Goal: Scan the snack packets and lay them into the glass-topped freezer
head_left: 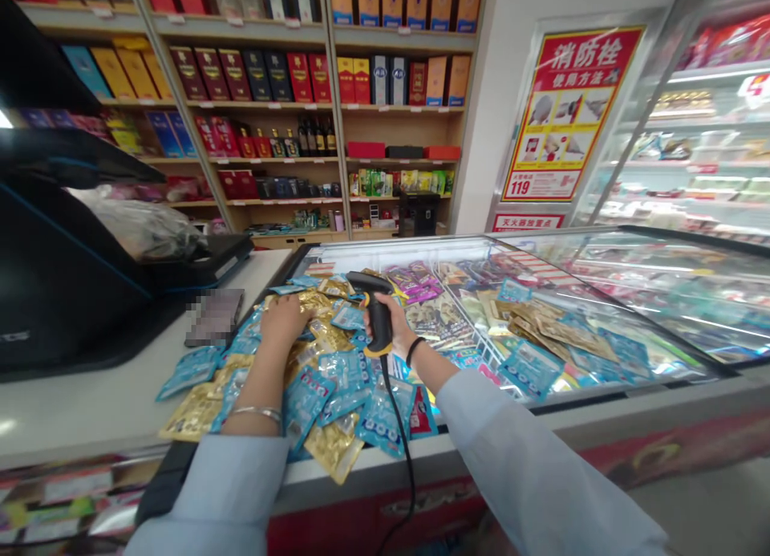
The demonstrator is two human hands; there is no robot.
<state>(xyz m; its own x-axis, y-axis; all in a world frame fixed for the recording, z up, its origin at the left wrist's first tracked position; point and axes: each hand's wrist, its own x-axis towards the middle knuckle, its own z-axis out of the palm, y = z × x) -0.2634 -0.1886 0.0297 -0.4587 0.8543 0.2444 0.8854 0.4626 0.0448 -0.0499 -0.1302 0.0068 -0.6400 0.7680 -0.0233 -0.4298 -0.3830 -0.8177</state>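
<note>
My right hand (390, 325) is wrapped round the handle of a black and yellow barcode scanner (380, 319), held over the freezer's glass lid. Its cable (402, 436) hangs down in front. My left hand (282, 322) is down in a pile of small snack packets, fingers curled on a gold packet (320, 299); the fingertips are partly hidden. Around it lie blue packets (342, 371) and more gold packets (335, 448), several hanging over the front edge. To the right, apart from the pile, rest another blue packet (530, 367) and some gold-brown packets (557, 327).
A chest freezer (601, 267) with a glass top spans the middle and right. On the left, a black checkout machine (66, 275) stands on a white counter (78, 407), near a blurred flat item (213, 317). Shelves (258, 107) of boxes and bottles line the back wall.
</note>
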